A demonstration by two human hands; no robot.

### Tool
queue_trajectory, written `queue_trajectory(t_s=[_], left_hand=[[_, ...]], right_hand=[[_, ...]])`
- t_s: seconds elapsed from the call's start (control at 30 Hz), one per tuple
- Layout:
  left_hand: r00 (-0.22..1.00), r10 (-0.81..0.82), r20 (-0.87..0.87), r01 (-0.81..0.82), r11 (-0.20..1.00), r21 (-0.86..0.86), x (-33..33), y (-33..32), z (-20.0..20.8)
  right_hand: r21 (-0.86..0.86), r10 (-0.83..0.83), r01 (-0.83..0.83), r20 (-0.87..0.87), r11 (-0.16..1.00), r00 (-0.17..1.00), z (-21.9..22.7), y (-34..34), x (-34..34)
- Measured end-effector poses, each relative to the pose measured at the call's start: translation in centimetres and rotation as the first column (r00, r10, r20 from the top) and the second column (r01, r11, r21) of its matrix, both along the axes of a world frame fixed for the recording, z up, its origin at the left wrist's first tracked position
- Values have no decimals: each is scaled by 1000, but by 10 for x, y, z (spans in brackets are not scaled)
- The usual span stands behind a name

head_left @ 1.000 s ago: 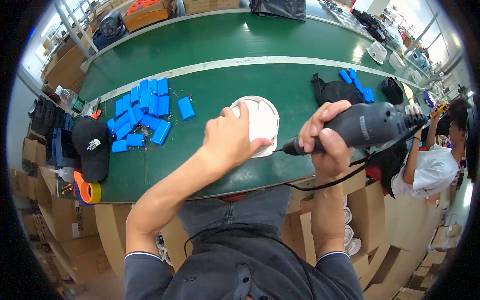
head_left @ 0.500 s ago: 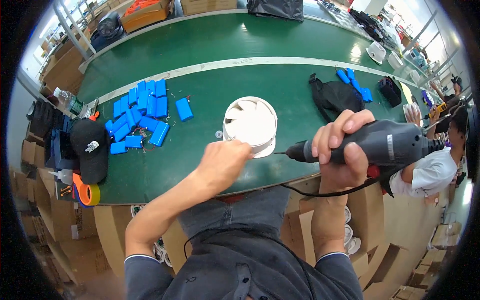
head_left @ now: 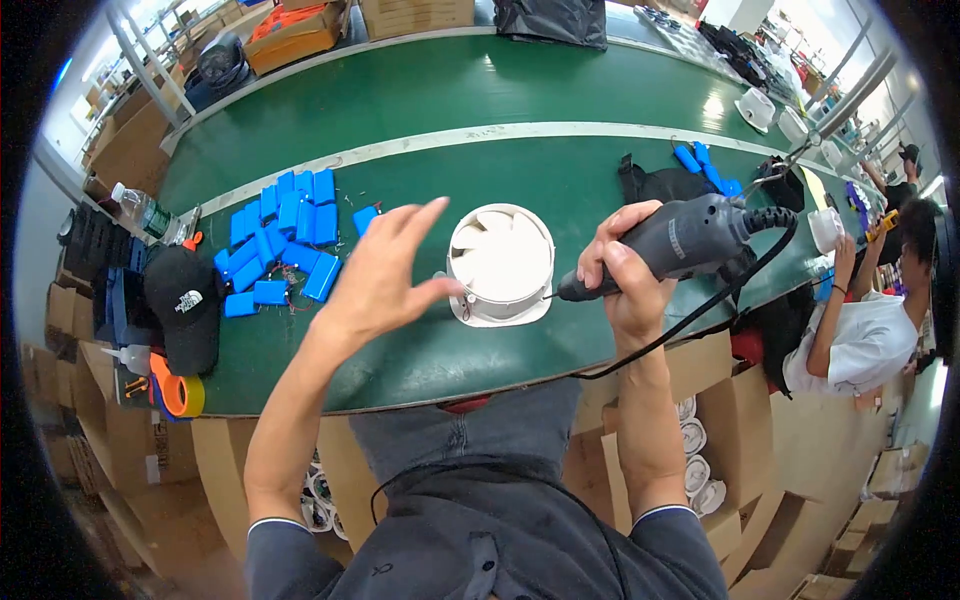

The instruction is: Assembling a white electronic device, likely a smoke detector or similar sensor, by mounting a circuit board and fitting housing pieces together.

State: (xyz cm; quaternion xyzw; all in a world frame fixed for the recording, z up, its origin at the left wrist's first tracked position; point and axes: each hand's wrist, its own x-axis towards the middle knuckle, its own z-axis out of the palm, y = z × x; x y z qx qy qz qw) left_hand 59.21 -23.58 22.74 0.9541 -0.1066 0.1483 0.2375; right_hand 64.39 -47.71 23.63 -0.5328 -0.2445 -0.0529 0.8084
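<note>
A round white fan housing (head_left: 503, 262) with a bladed top and a flat base sits on the green table in front of me. Just left of it, my left hand (head_left: 378, 270) is raised with thumb and fingers apart, holding nothing; the thumb tip is close to the housing's rim. My right hand (head_left: 630, 265) grips a dark grey corded electric screwdriver (head_left: 690, 238). Its thin bit points left, the tip right by the housing's lower right side; whether they touch, I cannot tell. The tool's cord loops back from its rear end.
Blue wrapped battery packs (head_left: 290, 228) lie heaped on the left, beside a black cap (head_left: 182, 310) and tape rolls (head_left: 182, 392). A black bag (head_left: 655, 190) and more blue packs (head_left: 703, 163) lie at right. Cardboard boxes (head_left: 735, 420) stand below. A co-worker (head_left: 850, 335) sits far right.
My left hand has let go of the fan housing and moved left, opening. The screwdriver has tilted and shifted left, its bit now closer beside the housing. The co-worker's arms have moved.
</note>
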Motion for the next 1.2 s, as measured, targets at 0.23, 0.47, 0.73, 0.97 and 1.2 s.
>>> queue_trajectory(t_s=[0.23,0.47,0.73,0.97,1.2], left_hand=[[971,-156,-182,181,974,134,25,-45,0],[950,-214,-228,243,964,107,31,-51,-8],[971,-168,-168,186,978,97,29,-57,-10],[979,-63,-194,91,986,138,19,-68,-6],[977,-66,-202,114,965,235,21,-77,0]], right_hand=[[76,5,-2,-44,997,999,-6,3,3],[55,38,-32,-106,998,994,-8,3,2],[-190,-4,-6,-52,982,999,-11,6,5],[-48,-36,31,-87,998,996,-8,6,0],[-73,-90,85,-76,994,993,-7,2,-4]])
